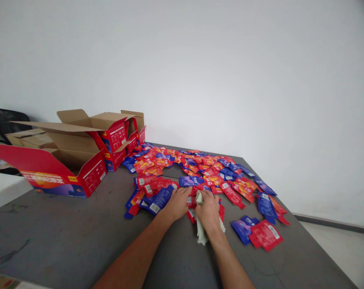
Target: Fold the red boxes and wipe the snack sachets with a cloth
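Observation:
My left hand (178,202) lies on a heap of red and blue sachets (200,170) spread over the grey table (64,237), its fingers curled over red packets near the heap's front edge. Close beside it, my right hand (208,210) is closed round a pale cloth (200,233), which hangs out below the palm onto the table. The two hands nearly touch. What lies under the fingers is hidden.
Open red cardboard boxes (64,164) with brown flaps stand at the table's left and back left. A few stray sachets (260,233) lie to the right of my hands. A white wall rises behind; a black chair (7,122) and a white surface sit far left.

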Tool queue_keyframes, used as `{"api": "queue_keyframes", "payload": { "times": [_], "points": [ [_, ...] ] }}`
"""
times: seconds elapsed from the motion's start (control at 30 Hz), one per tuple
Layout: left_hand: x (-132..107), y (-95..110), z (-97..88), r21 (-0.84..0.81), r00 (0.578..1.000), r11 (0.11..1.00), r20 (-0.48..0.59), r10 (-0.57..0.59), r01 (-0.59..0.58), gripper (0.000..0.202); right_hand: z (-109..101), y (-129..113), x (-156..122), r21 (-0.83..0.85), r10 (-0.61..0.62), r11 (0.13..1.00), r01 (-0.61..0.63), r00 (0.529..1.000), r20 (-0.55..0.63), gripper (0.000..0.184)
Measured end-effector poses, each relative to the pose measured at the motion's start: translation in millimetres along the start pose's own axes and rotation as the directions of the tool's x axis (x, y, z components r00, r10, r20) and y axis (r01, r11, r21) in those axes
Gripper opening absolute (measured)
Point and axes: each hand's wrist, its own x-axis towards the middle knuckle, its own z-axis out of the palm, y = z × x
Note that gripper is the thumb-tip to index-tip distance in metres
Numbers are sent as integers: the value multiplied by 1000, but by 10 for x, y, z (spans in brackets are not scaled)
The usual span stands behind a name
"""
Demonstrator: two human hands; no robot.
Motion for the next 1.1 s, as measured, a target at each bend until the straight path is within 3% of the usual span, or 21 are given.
{"api": "queue_keyframes", "payload": {
  "times": [0.13,0.3,0.37,0.5,0.57,0.63,0.73,0.8,0.87,1.0,1.1],
  "points": [
    [-25,29,-57,45,1000,999,-22,8,-7,68,-12,8,10,-2,2,1000,-2,1000,2,52],
    [-39,9,-55,38,999,999,-7,34,-34,30,-21,13,28,33,-1,999,0,1000,18,52],
    [-23,-9,-56,0,999,1000,-41,20,-20,30,-40,6,43,71,17,997,-18,1000,5,52],
    [31,-47,-110,-243,969,964,-194,-153,104,34,-109,-38,75,185,31,982,-21,998,-56,53],
    [40,-56,-163,-433,922,881,-228,-313,192,28,-143,-80,78,247,-4,969,25,996,-85,55],
    [28,-48,-217,-640,880,733,-184,-438,232,22,-165,-134,67,297,-61,951,86,994,-94,56],
    [-4,3,-265,-889,867,430,-84,-492,158,21,-163,-220,31,355,-166,917,182,983,-75,59],
    [-19,49,-277,-957,868,281,-76,-490,75,25,-148,-266,4,385,-222,894,228,973,-61,62],
    [-27,83,-286,-968,863,249,-96,-496,36,32,-133,-291,-13,407,-251,879,249,967,-51,64],
    [-41,89,-314,-957,868,282,-90,-488,59,33,-135,-288,-15,420,-238,876,238,970,-54,66],
    [-39,74,-316,-982,855,180,-41,-517,63,31,-156,-288,-20,430,-242,868,248,968,-70,67]
  ]
}}
